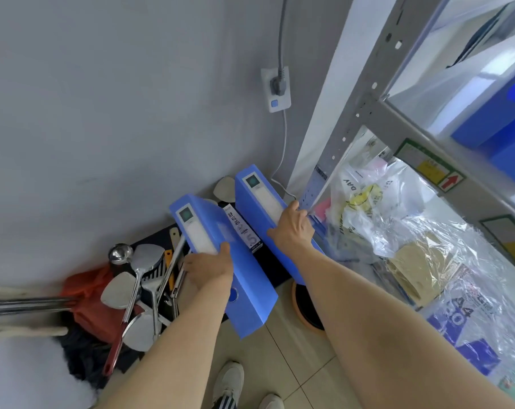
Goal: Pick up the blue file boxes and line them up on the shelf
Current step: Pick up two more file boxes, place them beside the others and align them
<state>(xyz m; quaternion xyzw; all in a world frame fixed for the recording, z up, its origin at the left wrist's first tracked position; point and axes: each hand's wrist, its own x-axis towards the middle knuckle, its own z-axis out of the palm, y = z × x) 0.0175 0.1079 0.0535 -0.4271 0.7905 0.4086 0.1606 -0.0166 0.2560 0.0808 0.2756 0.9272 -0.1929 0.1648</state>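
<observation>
Two blue file boxes with white spine labels are held above the floor near the wall corner. My left hand [209,269] grips the nearer, left file box [244,278] by its spine. My right hand [292,228] holds the right file box [254,191] on its spine, close to the grey metal shelf upright [365,107]. Another blue file box [498,122] stands on the upper shelf board at the right edge of view.
Metal ladles and spatulas [144,278] lie in a dark bin with a red bag at lower left. A wall socket with a plugged cable [276,87] is above. Plastic bags [398,231] fill the lower shelf. An orange-rimmed round object [305,308] sits on the tiled floor, and my shoes [229,385] are below.
</observation>
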